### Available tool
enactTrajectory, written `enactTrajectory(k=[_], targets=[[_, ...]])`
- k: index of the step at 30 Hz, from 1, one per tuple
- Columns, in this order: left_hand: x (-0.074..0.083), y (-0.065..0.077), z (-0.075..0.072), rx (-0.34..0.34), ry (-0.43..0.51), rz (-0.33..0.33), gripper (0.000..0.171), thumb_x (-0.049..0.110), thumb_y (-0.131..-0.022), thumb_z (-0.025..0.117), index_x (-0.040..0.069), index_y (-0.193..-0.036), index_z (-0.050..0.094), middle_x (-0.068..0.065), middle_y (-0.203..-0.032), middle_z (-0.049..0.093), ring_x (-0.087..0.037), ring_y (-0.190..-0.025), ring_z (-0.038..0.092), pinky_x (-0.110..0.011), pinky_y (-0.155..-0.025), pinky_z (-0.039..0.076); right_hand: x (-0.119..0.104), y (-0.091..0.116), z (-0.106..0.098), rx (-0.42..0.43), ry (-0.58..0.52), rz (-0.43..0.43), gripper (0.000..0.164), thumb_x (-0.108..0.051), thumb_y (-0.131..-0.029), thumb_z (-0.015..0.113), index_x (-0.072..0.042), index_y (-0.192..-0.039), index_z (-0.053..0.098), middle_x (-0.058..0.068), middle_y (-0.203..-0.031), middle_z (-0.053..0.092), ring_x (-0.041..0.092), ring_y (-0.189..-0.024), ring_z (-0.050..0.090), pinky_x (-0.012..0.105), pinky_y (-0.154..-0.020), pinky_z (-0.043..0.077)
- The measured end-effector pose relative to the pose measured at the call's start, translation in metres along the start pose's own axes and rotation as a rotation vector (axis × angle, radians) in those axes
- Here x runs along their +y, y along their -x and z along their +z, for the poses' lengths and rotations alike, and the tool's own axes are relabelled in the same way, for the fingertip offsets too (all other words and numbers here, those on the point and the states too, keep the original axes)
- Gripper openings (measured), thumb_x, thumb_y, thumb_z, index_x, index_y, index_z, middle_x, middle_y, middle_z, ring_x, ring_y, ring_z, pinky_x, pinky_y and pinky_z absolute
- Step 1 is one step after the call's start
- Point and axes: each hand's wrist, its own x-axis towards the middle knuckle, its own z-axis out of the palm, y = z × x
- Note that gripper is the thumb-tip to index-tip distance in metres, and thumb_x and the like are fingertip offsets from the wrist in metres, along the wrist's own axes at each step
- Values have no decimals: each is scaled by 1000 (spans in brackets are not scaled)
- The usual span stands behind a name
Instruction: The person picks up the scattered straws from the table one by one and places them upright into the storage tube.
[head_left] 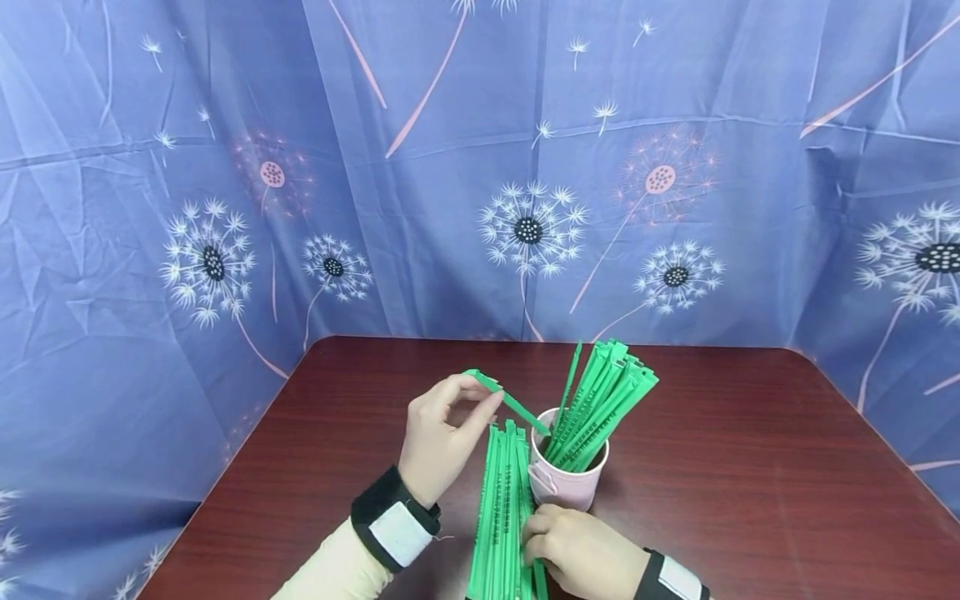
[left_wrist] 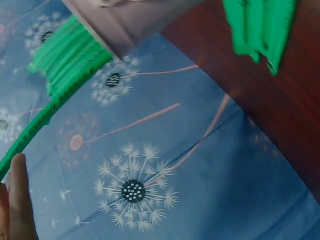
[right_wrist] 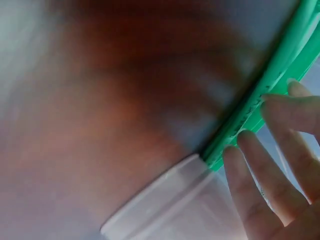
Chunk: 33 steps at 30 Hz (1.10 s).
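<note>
Beside the pink bucket (head_left: 566, 485), smooth with a faint sheen, my green sticks (head_left: 502, 500) wear smooth printed wrapping, paper or plastic, I can't tell. Beneath the bucket, the table (head_left: 735, 467) looks like polished wood; behind it, the curtain (head_left: 442, 217) is creased matt cloth.

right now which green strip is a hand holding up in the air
The single strip pinched in the left hand, slanting down to the pink cup; the bunch stands inside it and the pile lies on the table.
</note>
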Motion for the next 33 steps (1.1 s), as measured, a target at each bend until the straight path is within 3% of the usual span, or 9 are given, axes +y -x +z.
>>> enactTrajectory(k=[3,8,16,22,29,33], targets=[[-5,2,3,-28,-106,9,7,9,-89,73,9,-94,69,-3,-84,72,-10,-72,70,-19,-61,56,4,1,-1,-1,84,-29,31,-3,-55,78,-29,-72,71,-16,-78,59,4,-77,53,16,-71,43],[-13,5,13,-82,-153,-55,8,11,-89,73,11,-96,70,-1,-84,73,-9,-75,70,-19,-62,56,7,2,-2,-28,241,-84,26,-10,-54,78,-30,-65,66,-15,-74,55,6,-73,51,20,-65,42],[-22,6,28,-183,-258,-128,11,16,-89,73,11,-98,71,2,-86,74,-8,-76,70,-19,-67,56,4,1,0,-95,400,-182,15,-31,-69,72,-32,-65,58,-17,-73,52,4,-71,48,19,-63,36],[-28,7,33,-235,-300,-147,10,17,-90,73,10,-96,70,-2,-87,75,-13,-78,71,-26,-68,57,0,1,5,-57,382,-258,13,-35,-73,68,-31,-71,56,-17,-77,51,3,-73,49,19,-65,34],[-37,11,34,-232,-340,-147,9,19,-89,74,11,-89,70,-1,-82,75,-14,-75,71,-16,-59,49,-1,-5,1,39,289,-231,10,-23,-78,66,-28,-80,58,-15,-82,52,5,-76,48,19,-70,37],[-40,15,31,-278,-343,-187,10,22,-90,72,12,-94,72,-1,-85,75,-15,-78,71,-17,-60,49,-2,-12,-6,123,196,-215,11,-16,-85,59,-26,-86,63,-14,-86,57,6,-78,50,19,-74,40]])
